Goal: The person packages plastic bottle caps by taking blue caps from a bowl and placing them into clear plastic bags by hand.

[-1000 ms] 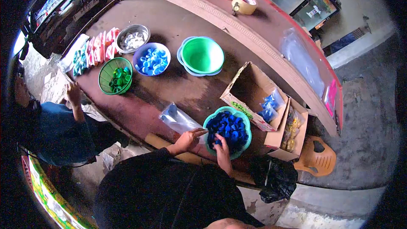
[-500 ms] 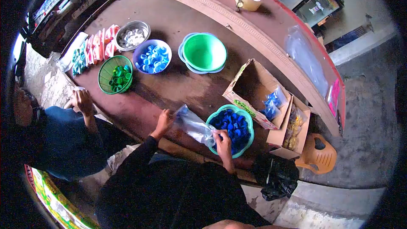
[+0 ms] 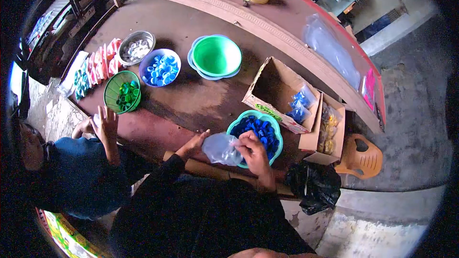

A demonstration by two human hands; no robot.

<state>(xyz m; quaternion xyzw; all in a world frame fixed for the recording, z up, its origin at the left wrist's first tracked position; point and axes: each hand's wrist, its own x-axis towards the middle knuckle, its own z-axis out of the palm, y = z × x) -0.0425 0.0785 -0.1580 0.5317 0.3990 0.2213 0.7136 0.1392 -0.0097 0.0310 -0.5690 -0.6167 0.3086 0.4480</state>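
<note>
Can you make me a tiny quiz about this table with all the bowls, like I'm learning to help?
1. Pick one. What do the fingers of the right hand pinch?
a) a roll of tape
b) a clear plastic bag
c) a black trash bag

2. True or false? The light blue caps are in the purple bowl.

3. Fill in the blank: the caps in the metal bowl are coloured ____.

Key: 1 b; 2 true; 3 white.
</note>
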